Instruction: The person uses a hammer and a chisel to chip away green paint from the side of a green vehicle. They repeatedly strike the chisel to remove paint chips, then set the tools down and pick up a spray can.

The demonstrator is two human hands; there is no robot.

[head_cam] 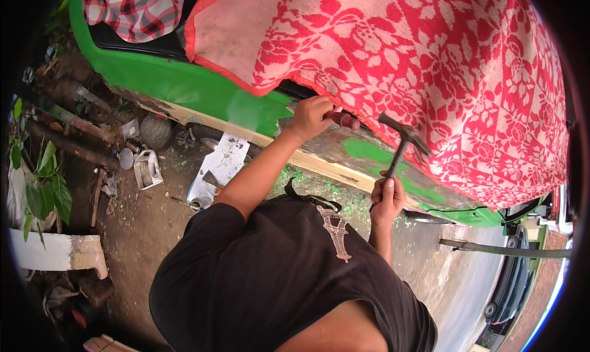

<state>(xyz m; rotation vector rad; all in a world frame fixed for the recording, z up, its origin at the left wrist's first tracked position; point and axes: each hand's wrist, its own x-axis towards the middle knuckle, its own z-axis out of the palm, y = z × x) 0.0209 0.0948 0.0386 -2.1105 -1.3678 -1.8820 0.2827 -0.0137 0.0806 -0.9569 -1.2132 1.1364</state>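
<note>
My left hand (311,117) is closed around a tool with a dark red handle (345,120), likely a screwdriver or chisel. Its handle end points right, and the rest is hidden by my fingers and the cloth's edge. In my right hand (388,197) a hammer (400,142) is held upright by its dark shaft, the metal head apart from the red handle. Both hands are at the side of a green car body (212,94). Near them the paint gives way to a bare, brownish panel (318,142) with green patches (366,150).
A red and pink floral blanket (415,52) drapes over the car. A checked cloth (136,11) lies farther left. On the ground are a white board (223,156), a putty knife (212,180), a cut plastic container (147,170) and scrap. A dark car (511,278) stands at far right.
</note>
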